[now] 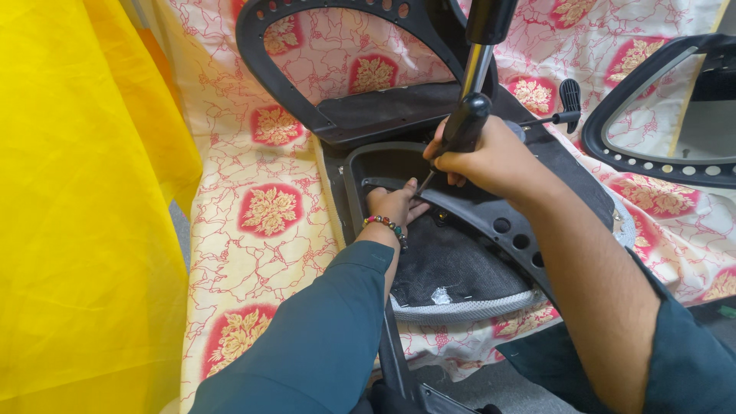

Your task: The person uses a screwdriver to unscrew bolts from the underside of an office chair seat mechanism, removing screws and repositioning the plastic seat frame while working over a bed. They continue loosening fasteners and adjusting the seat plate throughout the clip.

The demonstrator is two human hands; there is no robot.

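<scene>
Head view: the right hand (pixel 491 157) has its fingers clenched around a black-handled screwdriver (pixel 460 130), tip angled toward seven o'clock into the black chair frame (pixel 491 218). At eight o'clock, the left hand (pixel 395 205) presses released fingers on the frame, over patterned cloth (pixel 261 215).

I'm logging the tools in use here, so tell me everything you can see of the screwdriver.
The screwdriver has a thick black handle, plastic or rubber by its look, and a thin metal shaft. The right hand grips the handle in a fist, holding it tilted, tip down-left into the black chair frame. The left hand rests by the tip, which is hidden.
</scene>
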